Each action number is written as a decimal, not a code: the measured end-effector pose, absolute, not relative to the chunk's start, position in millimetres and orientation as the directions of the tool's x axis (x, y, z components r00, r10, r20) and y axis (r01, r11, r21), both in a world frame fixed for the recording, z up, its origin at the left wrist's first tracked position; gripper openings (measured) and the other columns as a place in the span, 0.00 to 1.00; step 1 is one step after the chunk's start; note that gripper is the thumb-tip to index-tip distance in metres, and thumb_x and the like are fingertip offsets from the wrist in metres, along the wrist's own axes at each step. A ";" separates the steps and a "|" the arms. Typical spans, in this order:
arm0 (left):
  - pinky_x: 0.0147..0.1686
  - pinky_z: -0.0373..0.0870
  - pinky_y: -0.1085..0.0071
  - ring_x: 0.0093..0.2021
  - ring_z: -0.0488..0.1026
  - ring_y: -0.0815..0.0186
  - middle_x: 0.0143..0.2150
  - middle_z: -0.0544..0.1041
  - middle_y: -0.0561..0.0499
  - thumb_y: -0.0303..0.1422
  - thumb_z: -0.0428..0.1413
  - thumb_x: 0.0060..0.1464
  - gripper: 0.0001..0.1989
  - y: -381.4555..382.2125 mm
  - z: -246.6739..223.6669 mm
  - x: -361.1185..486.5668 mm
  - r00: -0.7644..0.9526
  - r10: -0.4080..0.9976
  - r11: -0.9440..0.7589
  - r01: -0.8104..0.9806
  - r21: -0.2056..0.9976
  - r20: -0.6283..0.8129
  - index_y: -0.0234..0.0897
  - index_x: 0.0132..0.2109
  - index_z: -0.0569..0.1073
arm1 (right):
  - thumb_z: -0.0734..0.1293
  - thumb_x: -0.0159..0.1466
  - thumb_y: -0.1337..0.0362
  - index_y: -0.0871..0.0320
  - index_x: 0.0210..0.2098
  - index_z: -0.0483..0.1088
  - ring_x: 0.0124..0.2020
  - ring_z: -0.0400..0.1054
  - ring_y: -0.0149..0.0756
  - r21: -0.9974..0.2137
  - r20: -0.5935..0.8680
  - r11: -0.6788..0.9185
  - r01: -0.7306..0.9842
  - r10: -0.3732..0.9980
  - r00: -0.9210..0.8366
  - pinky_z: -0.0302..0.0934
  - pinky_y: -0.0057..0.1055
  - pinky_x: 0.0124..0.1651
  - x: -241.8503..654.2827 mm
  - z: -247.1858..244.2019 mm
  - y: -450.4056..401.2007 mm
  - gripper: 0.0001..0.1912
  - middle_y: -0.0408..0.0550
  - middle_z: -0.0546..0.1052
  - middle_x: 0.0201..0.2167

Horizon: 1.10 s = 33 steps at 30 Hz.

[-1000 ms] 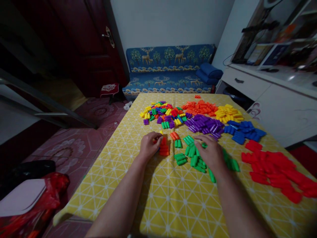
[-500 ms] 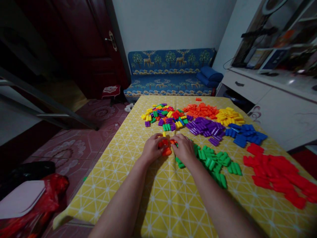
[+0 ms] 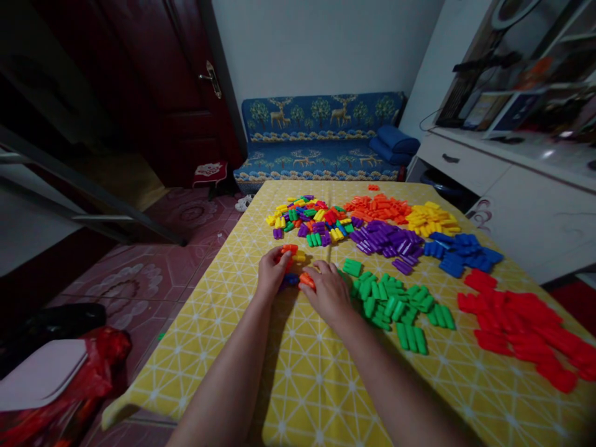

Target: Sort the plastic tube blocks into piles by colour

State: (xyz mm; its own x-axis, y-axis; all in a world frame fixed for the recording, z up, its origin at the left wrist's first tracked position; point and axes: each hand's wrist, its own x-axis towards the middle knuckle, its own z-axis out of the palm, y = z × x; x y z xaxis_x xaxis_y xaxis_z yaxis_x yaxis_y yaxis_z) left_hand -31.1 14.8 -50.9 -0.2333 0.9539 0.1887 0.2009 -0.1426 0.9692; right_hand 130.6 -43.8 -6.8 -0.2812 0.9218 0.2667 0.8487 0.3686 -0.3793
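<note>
My left hand (image 3: pixel 272 271) is closed round an orange plastic building block (image 3: pixel 289 249), its thumb toward the right. Beside that lie a yellow block (image 3: pixel 299 256) and a dark blue block (image 3: pixel 291 279), partly hidden by the fingers; whether they are joined to the orange one I cannot tell. Just to the right, my right hand (image 3: pixel 329 292) pinches another orange block (image 3: pixel 307 280) close above the cloth. Green blocks (image 3: pixel 391 298) spread out to the right of my right hand, with one green block (image 3: pixel 352 267) at their upper left.
A mixed-colour pile (image 3: pixel 311 217) lies farther back on the yellow tablecloth (image 3: pixel 223 347). Sorted heaps of orange (image 3: pixel 379 206), purple (image 3: pixel 386 237), yellow (image 3: pixel 431 218), blue (image 3: pixel 460 251) and red blocks (image 3: pixel 521 320) run along the right. A blue sofa (image 3: pixel 321 149) stands behind.
Both hands have shifted left and moved apart from each other. The blue block now shows between them. Green blocks that were beside my right hand are more fully in view.
</note>
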 end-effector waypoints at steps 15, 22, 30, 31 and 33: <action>0.35 0.71 0.71 0.34 0.76 0.63 0.37 0.81 0.45 0.42 0.60 0.50 0.18 11.3 -50.0 -25.8 -0.287 0.942 -0.117 0.200 0.973 0.172 0.32 0.43 0.79 | 0.68 0.53 0.73 0.56 0.34 0.78 0.41 0.67 0.36 -0.552 0.184 0.339 0.762 0.941 -0.285 0.62 0.30 0.47 132.1 -10.0 -40.5 0.11 0.49 0.73 0.37; 0.33 0.70 0.71 0.32 0.75 0.64 0.35 0.81 0.46 0.41 0.60 0.51 0.17 10.7 -50.0 -24.7 -0.282 0.946 -0.107 0.200 0.974 0.162 0.32 0.42 0.79 | 0.65 0.49 0.77 0.57 0.33 0.76 0.32 0.71 0.32 -0.874 0.021 0.187 0.448 0.937 -0.350 0.65 0.26 0.34 151.7 -17.6 -31.2 0.15 0.44 0.77 0.32; 0.31 0.68 0.74 0.30 0.74 0.66 0.32 0.79 0.49 0.38 0.59 0.51 0.15 8.5 -46.0 -22.2 -0.320 0.929 -0.101 0.270 0.958 0.188 0.33 0.42 0.79 | 0.73 0.45 0.68 0.59 0.31 0.77 0.29 0.74 0.36 -0.922 0.046 0.066 0.383 0.997 -0.063 0.70 0.32 0.34 214.6 14.6 59.4 0.11 0.42 0.78 0.26; 0.30 0.68 0.74 0.30 0.73 0.66 0.31 0.79 0.49 0.38 0.59 0.51 0.14 8.5 -46.3 -22.0 -0.324 0.926 -0.102 0.280 0.955 0.194 0.33 0.42 0.79 | 0.73 0.45 0.68 0.60 0.30 0.76 0.28 0.74 0.37 -0.904 0.073 0.063 0.423 0.997 0.008 0.70 0.33 0.34 227.3 21.2 79.7 0.11 0.43 0.78 0.25; 0.29 0.67 0.75 0.30 0.73 0.67 0.31 0.79 0.49 0.38 0.59 0.51 0.14 8.5 -47.2 -21.7 -0.331 0.922 -0.105 0.284 0.953 0.200 0.33 0.42 0.79 | 0.74 0.45 0.68 0.60 0.28 0.75 0.30 0.74 0.41 -0.879 0.128 0.062 0.474 0.986 0.110 0.69 0.37 0.37 253.5 32.8 119.1 0.09 0.45 0.77 0.24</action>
State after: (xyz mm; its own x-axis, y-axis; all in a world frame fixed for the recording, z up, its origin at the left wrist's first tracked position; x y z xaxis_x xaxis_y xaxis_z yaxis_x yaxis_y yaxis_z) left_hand -21.7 8.5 -47.2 -0.3309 0.9222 0.2001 0.2844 -0.1047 0.9530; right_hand 253.5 119.1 32.8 0.1101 0.9856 0.1284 0.4737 0.0615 -0.8785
